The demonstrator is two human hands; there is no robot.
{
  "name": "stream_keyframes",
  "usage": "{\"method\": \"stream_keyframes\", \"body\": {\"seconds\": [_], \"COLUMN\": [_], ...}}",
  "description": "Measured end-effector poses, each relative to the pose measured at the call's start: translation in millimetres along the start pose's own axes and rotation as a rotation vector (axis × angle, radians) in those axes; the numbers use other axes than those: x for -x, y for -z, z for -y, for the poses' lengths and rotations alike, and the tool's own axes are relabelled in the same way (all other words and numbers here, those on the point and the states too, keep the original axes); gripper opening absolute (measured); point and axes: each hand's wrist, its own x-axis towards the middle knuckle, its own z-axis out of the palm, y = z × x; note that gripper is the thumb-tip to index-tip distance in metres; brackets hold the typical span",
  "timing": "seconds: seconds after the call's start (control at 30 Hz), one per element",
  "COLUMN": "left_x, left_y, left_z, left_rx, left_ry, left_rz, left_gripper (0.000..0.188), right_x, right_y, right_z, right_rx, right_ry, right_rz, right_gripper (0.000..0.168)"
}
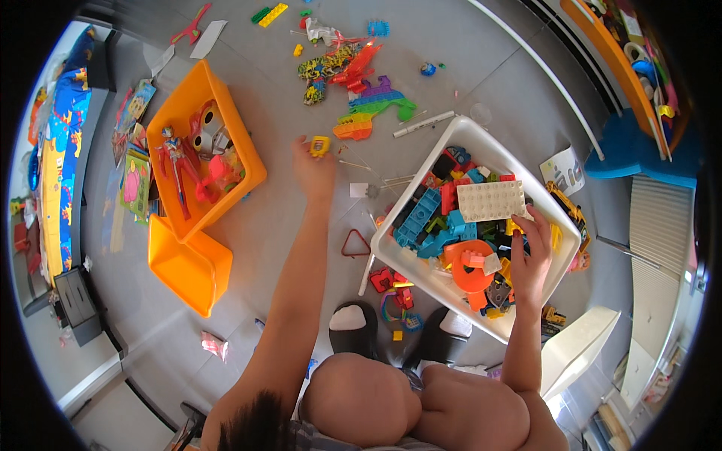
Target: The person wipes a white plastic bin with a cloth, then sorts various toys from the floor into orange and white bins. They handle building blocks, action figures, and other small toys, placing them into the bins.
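My left hand [313, 176] reaches over the grey floor, its fingers closed on a small yellow toy block [320, 146] with a window-like opening. My right hand [533, 253] is inside the white plastic bin [476, 132], its fingertips at the lower right corner of an off-white studded building plate [491, 201]. Whether those fingers grip the plate or a yellow piece beneath it is unclear. Mixed building bricks fill the bin, among them a turquoise brick base [420, 217] and an orange round piece [471, 270].
On the left, an orange bin [251, 169] holds a red action figure [179, 163], beside a smaller orange bin [192, 270]. A rainbow pop-it toy [375, 107], a red toy [358, 67], a white marker [423, 124] and a red triangle [356, 243] lie on the floor. A cream lid-like panel [581, 349] leans at right.
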Motion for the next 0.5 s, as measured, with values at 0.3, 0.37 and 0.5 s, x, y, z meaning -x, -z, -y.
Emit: {"method": "stream_keyframes", "body": {"seconds": [0.3, 0.37, 0.5], "left_x": [102.3, 118.5, 112.1], "left_y": [41.5, 45.8, 37.9], "left_z": [-115.1, -148.6, -106.2], "left_rx": [0.753, 0.495, 0.267], "left_ry": [-0.112, -0.371, -0.362], "left_rz": [0.594, 0.768, 0.516], "left_gripper": [0.04, 0.037, 0.034], "right_x": [3.7, 3.3, 1.2], "right_y": [-7.4, -11.1, -11.9], "right_z": [3.8, 2.8, 7.1], "right_rx": [-0.057, -0.081, -0.079], "right_ry": [0.016, 0.005, 0.027], "right_rz": [0.007, 0.004, -0.008], "right_gripper": [0.024, 0.024, 0.025]}}
